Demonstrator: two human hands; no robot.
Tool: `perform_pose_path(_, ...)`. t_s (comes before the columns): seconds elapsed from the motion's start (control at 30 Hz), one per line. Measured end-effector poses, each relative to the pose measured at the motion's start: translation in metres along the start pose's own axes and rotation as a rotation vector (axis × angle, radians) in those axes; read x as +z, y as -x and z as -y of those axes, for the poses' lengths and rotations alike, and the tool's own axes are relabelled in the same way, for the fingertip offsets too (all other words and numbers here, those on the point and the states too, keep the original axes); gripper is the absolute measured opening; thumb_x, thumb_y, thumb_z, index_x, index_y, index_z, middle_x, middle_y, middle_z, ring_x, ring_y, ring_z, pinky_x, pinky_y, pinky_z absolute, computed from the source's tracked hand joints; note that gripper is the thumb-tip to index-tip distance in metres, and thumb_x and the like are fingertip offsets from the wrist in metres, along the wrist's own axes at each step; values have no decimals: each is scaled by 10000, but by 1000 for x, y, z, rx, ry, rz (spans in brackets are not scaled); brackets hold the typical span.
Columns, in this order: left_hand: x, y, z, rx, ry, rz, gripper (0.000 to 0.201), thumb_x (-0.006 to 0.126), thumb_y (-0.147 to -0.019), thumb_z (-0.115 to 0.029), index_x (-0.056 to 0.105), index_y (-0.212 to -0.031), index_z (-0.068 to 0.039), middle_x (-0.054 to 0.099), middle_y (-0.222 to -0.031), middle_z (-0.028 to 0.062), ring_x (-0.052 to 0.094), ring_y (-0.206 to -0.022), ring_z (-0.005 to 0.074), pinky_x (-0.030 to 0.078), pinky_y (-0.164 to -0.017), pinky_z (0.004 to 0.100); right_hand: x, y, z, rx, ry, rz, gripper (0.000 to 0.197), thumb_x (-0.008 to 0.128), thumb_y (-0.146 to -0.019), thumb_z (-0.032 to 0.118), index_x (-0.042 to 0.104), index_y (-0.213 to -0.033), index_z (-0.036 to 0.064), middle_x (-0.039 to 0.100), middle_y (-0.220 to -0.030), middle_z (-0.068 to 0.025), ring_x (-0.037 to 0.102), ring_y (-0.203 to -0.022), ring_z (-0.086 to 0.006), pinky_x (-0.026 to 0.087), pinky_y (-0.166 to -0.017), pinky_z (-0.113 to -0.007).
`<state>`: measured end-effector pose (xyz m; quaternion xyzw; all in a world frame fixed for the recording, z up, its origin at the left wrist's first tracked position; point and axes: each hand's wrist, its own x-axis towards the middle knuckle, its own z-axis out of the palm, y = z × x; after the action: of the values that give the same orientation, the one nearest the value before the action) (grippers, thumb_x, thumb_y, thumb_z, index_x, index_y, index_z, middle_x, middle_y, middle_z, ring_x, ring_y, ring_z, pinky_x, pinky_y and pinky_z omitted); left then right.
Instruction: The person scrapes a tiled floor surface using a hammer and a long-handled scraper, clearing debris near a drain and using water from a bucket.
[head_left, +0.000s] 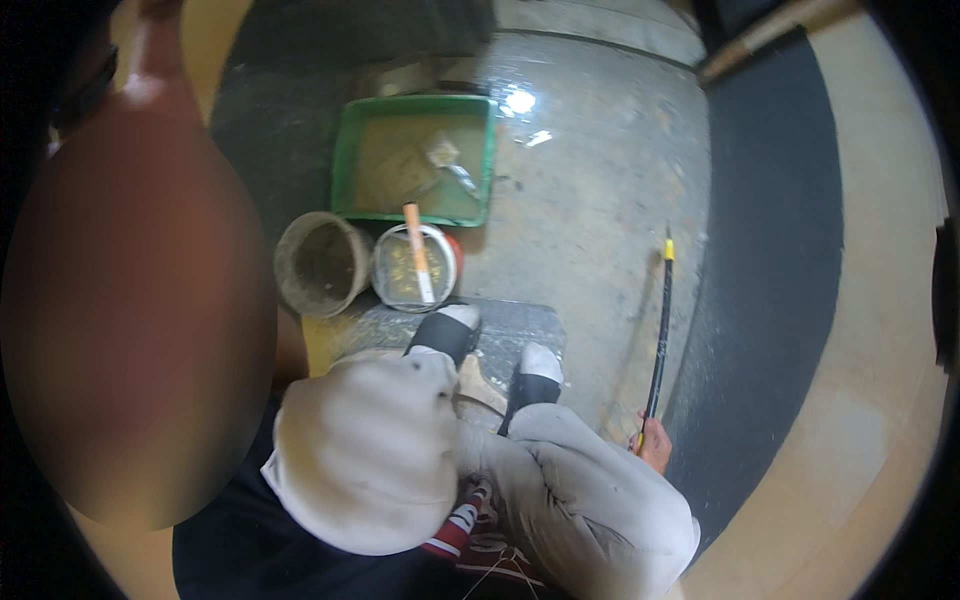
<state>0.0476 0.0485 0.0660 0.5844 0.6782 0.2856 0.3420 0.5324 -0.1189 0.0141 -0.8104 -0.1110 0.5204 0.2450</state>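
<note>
Low on my right side, my right hand [655, 447] is closed round the lower end of a long black pole [663, 335]. The pole has a yellow collar and a thin tip at its far end, which points away from me over the floor. Close to the camera at the upper left is a bare arm [158, 60], apparently my left one, with a dark band beside it. A large blurred patch covers much of that side, and I cannot make out the fingers of my left hand.
Ahead stands a green tub [342, 160] of murky water with things in it. Nearer are a dirty grey bucket [322, 265] and a white-rimmed red bucket [455, 262] with an orange-and-white stick across its top. My feet rest on a grey board [540, 325]. A dark-banded wall [770, 270] runs along the right.
</note>
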Motion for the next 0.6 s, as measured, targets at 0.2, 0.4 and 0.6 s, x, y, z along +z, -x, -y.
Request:
perform_pose_path(0.2,-25,-21,-24,156,123,-111,275,577,-1066,-268,694,-1158,-37,740,-1026,94,698,-946,184,544,-845,343,7,-22,1,-51,14,26,355,517,-1131,342,633,-1305,55,478,-598,32,365,-408,-45,266,-384,-244)
perform_pose_path(0.4,-81,-69,-93,568,282,-249,277,573,-1066,-269,692,-1168,-41,740,-1032,97,702,-954,190,545,-852,348,5,-25,9,-59,3,4,362,521,-1129,345,628,-1322,58,483,-596,27,358,-393,-56,264,-371,-256)
perform_pose_path(0.6,-127,-64,-136,888,396,-278,279,569,-1067,-270,690,-1178,-45,740,-1039,100,705,-961,195,546,-859,353,-9,-39,-2,-105,22,11,364,534,-1123,350,634,-1318,60,492,-597,19,364,-392,-62,271,-371,-258)
